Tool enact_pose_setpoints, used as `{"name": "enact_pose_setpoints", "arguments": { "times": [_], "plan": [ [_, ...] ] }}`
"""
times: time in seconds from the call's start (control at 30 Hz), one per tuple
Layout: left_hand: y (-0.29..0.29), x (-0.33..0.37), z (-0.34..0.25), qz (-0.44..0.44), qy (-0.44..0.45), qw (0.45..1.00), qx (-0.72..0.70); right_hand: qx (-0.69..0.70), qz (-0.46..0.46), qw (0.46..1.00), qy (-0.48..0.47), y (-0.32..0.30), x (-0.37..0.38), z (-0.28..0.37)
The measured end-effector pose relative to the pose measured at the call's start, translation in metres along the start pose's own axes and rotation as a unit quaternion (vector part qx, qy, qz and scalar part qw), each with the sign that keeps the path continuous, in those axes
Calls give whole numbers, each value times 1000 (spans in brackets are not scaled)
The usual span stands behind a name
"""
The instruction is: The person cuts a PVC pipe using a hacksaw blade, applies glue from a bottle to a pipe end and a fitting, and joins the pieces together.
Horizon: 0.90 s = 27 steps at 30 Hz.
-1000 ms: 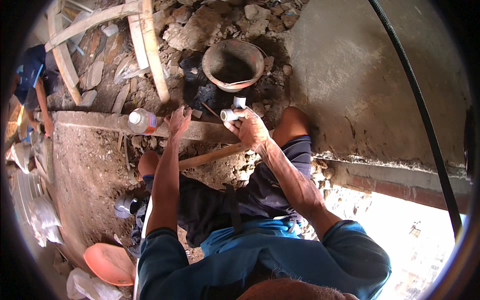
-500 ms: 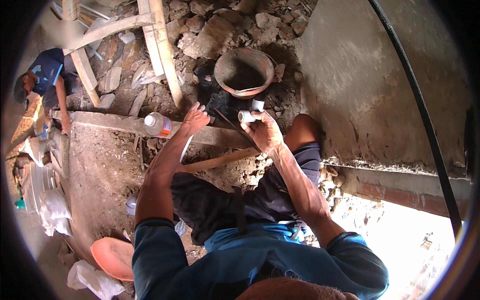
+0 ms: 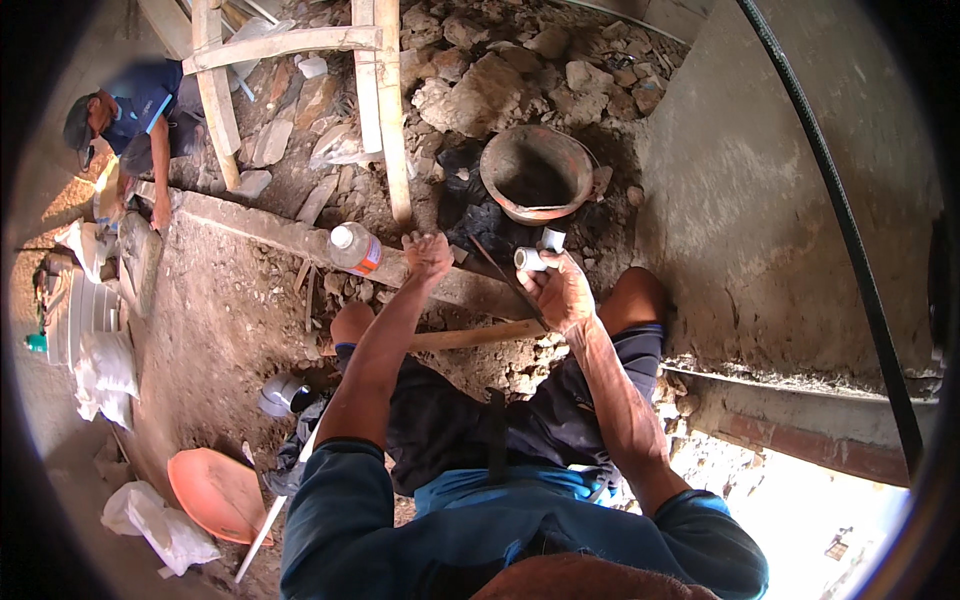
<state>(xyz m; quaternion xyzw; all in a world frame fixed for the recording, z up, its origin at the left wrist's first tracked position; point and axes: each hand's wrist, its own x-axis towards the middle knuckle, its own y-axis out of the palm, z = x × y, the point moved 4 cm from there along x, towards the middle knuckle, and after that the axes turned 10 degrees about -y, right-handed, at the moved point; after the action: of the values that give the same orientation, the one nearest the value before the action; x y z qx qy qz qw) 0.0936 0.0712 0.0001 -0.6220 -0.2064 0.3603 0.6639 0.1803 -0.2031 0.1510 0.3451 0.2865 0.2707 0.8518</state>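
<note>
My right hand (image 3: 563, 292) grips a white plastic pipe fitting (image 3: 530, 260) between thumb and fingers; it looks like an elbow, with one round mouth turned left and another part pointing away. To its left, my left hand (image 3: 428, 256) is closed above the long concrete beam. A long thin white pipe (image 3: 262, 535) slants up from the lower left and passes under my left forearm, in line with that closed fist; the forearm hides its middle. Next to the left hand, a clear plastic bottle (image 3: 354, 248) with an orange label stands at the beam.
A mortar-stained bucket (image 3: 536, 175) stands ahead among rubble. Wooden posts (image 3: 392, 120) rise at the far left, where a person (image 3: 140, 110) bends down. An orange basin (image 3: 218, 495) and a white sack (image 3: 160, 528) lie lower left. A concrete wall (image 3: 780, 200) bounds the right.
The view has shifted, so the scene sits further right and lower. My left fist has come lower toward the beam, and more of the white pipe shows behind my arm. The right hand keeps the fitting.
</note>
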Motion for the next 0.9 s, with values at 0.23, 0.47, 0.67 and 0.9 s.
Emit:
{"name": "enact_pose_setpoints", "arguments": {
  "times": [0.23,0.47,0.67,0.9],
  "plan": [
    [89,50,7,-416,-87,796,431,12,35,999,11,-2,5,-14],
    [78,61,49,-337,-76,780,523,0,-3,999,38,14,-1,-18],
    [8,24,50,3,-249,908,-337,1,-33,999,31,-6,4,-6],
    [-7,4,70,-75,-157,898,-405,-2,22,998,52,6,7,-25]
  ]
}}
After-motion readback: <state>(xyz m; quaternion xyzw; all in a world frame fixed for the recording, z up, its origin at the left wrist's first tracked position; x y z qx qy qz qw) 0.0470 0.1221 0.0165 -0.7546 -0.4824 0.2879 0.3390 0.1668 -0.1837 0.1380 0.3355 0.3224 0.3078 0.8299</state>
